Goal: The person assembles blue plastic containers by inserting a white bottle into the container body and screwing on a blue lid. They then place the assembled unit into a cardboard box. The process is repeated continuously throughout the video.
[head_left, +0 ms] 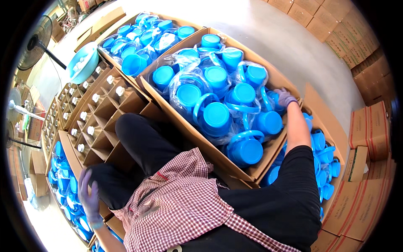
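Note:
A large open carton [197,140] lined with clear plastic lies in front of me, full of blue plastic cups [216,114] with looped handles. My right hand [286,98], in a thin purple glove, reaches to the carton's right side. Its fingers curl over a blue cup [275,100] beside the wall; the fingertips are partly hidden. My left hand [89,196], gloved the same way, hangs near my left knee with fingers apart and nothing in it. Below it and to its left, more blue cups [63,185] fill another box.
Left of the carton stand divided boxes [105,111] holding white-capped bottles [120,90]. A pale blue basin [82,63] with white pieces sits behind them, near a black fan [34,43]. Further cup cartons lie far left and right. Stacked brown cartons [357,206] line the right side.

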Tool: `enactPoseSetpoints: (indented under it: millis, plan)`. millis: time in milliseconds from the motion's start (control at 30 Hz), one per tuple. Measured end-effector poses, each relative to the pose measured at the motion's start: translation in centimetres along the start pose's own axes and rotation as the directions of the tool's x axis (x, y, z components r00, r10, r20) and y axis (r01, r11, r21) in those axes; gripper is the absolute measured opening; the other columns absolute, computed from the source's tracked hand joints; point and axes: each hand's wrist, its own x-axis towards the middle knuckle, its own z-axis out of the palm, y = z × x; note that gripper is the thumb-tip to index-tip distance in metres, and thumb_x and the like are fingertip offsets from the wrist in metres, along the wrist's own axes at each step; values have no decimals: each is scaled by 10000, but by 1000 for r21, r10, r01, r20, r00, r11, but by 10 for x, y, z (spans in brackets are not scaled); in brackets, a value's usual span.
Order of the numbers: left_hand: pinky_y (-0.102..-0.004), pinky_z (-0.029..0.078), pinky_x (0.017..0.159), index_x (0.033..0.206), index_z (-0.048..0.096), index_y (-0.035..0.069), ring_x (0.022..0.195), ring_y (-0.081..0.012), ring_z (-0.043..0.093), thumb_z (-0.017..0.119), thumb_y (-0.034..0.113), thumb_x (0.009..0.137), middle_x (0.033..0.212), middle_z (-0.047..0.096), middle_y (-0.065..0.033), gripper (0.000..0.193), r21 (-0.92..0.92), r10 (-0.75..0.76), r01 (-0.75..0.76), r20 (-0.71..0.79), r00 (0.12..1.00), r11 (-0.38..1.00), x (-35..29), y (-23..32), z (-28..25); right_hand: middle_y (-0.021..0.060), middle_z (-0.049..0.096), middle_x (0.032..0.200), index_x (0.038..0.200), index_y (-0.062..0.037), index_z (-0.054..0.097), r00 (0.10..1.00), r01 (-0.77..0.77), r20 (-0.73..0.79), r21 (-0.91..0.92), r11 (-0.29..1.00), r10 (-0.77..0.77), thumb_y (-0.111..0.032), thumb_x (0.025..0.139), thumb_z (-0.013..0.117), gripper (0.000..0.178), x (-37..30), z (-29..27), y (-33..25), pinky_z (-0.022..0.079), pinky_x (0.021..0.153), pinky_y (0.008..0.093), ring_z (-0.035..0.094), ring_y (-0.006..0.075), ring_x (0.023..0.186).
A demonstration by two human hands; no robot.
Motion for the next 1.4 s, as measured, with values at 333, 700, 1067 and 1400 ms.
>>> enactPoseSetpoints:
  millis: [333, 700, 1067, 1400]
  plan:
    - [-423, 434, 1126, 1349, 642, -4, 1346, -329, 560, 576, 212, 1049, 1436, 606, -179, 376, 96, -408, 443, -256, 876, 891, -107, -128, -75, 266, 623, 1344, 1438, -71, 530, 869, -236, -249, 550, 801, 427, -526, 655, 857, 963, 61, -95, -160, 505, 1067, 460, 599, 390, 1282]
    - [-431, 443, 1118, 1346, 649, 21, 1348, -332, 564, 573, 317, 1060, 1445, 609, -162, 419, 293, -315, 313, -43, 948, 903, -51, -121, -47, 247, 546, 1383, 1432, -102, 517, 634, 78, -670, 552, 830, 385, -372, 624, 887, 929, 39, -70, -110, 476, 1099, 466, 556, 414, 1284]
    - [-432, 420, 1138, 1362, 644, 38, 1366, -322, 546, 586, 337, 1053, 1465, 594, -151, 434, 265, -247, 217, 85, 965, 940, -9, -83, -27, 181, 537, 1377, 1384, -141, 564, 757, 155, -614, 501, 851, 224, -271, 633, 875, 823, 37, -66, -122, 481, 1092, 441, 565, 365, 1264]
    - [-437, 425, 1136, 1362, 642, 34, 1365, -327, 546, 581, 299, 1055, 1449, 602, -163, 410, 235, -242, 220, 69, 968, 947, -25, -90, -32, 169, 556, 1364, 1432, -137, 497, 724, 244, -687, 167, 955, -65, -174, 675, 793, 814, 35, -57, -86, 449, 1120, 462, 528, 380, 1290]
